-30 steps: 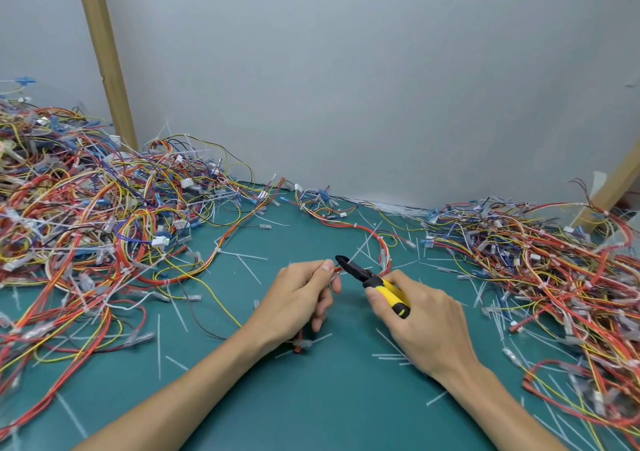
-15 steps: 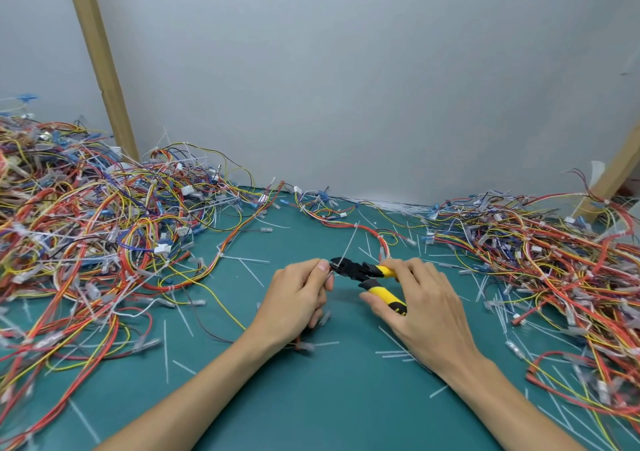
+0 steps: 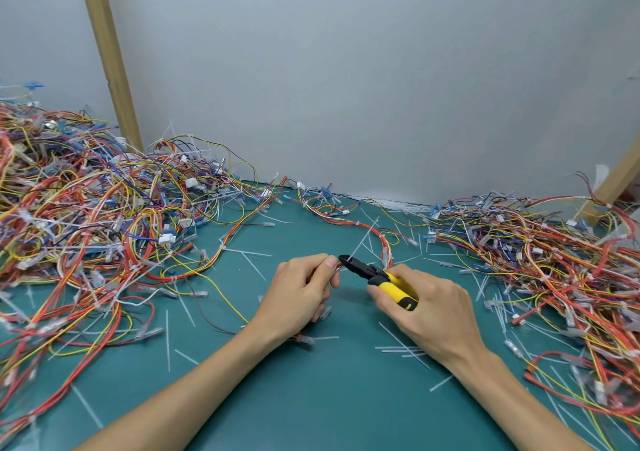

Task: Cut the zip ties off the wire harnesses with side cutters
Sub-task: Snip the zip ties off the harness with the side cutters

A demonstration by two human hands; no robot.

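Between the two grips, low over the table, is the work point. Left grip: fingers curled, thumb and forefinger pinching a red harness, which loops away beyond the right grip. Right grip: closed round the yellow handles of the cutters, black nose aimed at the left grip's fingertips. A zip tie sits at that nose, its white tail slanting up and away from both grips. The jaws look nearly shut; I cannot tell whether the tie is already severed.

Step in hand, as I judge it: the snip itself on one tie of the held harness.

Surroundings:
- left pile of wires, well out from the left grip, white ties showing in it.
- right pile, out beyond the right grip, similar tangle.
- cut tails lie loose on the table just on the near side of the right grip, more scattered all round.

Progress: many ties are off, judging by the litter, but plenty of harness remains in both piles.

Next move calls for:
- blade on the plastic strap only, clear of wire insulation and of the left grip's fingertips, which are touching or almost touching the nose.
- a firm squeeze, then pulling the freed tie clear.
- sliding the left grip along the harness to its next tie.
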